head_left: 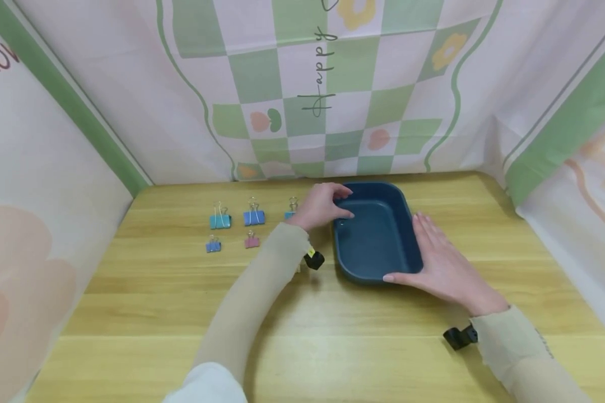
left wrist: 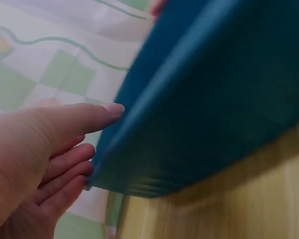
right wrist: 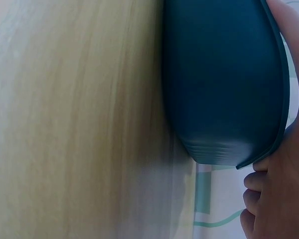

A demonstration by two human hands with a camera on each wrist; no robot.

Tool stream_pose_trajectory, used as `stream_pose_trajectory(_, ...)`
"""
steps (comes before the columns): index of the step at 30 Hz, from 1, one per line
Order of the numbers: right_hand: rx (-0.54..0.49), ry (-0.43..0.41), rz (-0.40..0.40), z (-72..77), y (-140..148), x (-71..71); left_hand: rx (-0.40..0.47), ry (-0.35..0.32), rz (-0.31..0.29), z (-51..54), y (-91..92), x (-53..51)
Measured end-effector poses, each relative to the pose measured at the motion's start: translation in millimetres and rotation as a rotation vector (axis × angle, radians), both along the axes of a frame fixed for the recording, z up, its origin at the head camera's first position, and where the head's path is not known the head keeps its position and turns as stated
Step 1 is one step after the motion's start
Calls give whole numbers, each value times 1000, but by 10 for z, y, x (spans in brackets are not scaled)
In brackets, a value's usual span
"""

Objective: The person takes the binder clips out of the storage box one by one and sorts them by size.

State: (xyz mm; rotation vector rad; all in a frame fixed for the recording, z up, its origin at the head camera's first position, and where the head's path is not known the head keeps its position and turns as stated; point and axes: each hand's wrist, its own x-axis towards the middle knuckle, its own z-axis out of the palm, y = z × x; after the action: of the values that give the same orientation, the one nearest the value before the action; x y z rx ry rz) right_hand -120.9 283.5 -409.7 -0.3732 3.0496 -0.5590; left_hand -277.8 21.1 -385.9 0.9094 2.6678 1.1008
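In the head view a dark blue rectangular tray [head_left: 378, 240] stands on the wooden table. My left hand [head_left: 324, 206] reaches over its left rim, thumb and fingers apart, with nothing visible between them. The left wrist view shows that thumb [left wrist: 84, 119] at the tray's rim. Around the near right corner my right hand [head_left: 446, 266] holds the tray, thumb on the front rim and fingers along the right side. From the right wrist, curled fingertips [right wrist: 254, 191] show beside the rim. A tiny glint inside the tray near the left thumb is too small to identify.
Left of the tray are binder clips: a teal one [head_left: 220, 221], a blue one [head_left: 254, 218], a small blue one [head_left: 213, 246] and a pink one [head_left: 252, 242]. Another blue clip [head_left: 289, 215] is partly hidden by the left hand. A patterned cloth [head_left: 302, 134] hangs behind the table.
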Motion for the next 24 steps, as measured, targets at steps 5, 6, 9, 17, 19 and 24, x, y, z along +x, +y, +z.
stream_pose_trajectory(5, -4, 7, 0, -10, 4, 1, -205, 137, -18, -38, 62, -27)
stream_pose_trajectory(6, -4, 10, 1, -14, 4, 1, -241, 160, -21, -49, 77, -28)
stream_pose_trajectory(9, -9, 12, 2, -19, 4, 5, -313, 207, -28, -76, 117, -26)
stream_pose_trajectory(17, -9, 13, 6, -18, 0, 7, -498, 291, -8, -21, 241, -12)
stream_pose_trajectory(19, -10, 16, 9, -20, 0, 6, -545, 323, -9, -4, 271, -5)
stream_pose_trajectory(24, -10, 21, 12, -28, 8, 3, -592, 371, -17, 14, 314, -13)
